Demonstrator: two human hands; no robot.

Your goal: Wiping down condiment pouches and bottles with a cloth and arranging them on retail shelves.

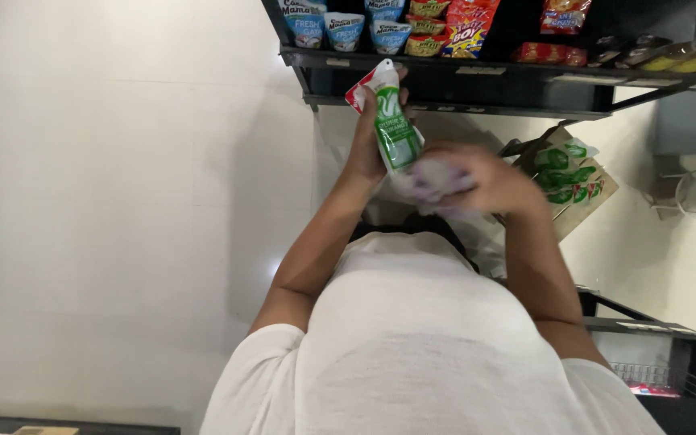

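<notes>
Left hand [366,149] raised, clasping pouch [392,121]; right hand [489,181] pressing cloth [432,179] (blurred) against it; shelf [477,76] just beyond.

Glossy plastic pouch [394,129], matt cloth [437,179]

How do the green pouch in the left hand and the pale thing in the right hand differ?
The green and white pouch looks sharp, stands upright and has a spout on top; the pale purplish thing is blurred and looks crumpled, its kind unclear. The left hand wraps the pouch from behind; the right hand covers the pale thing from above. Both are held close together below the black shelf.
</notes>
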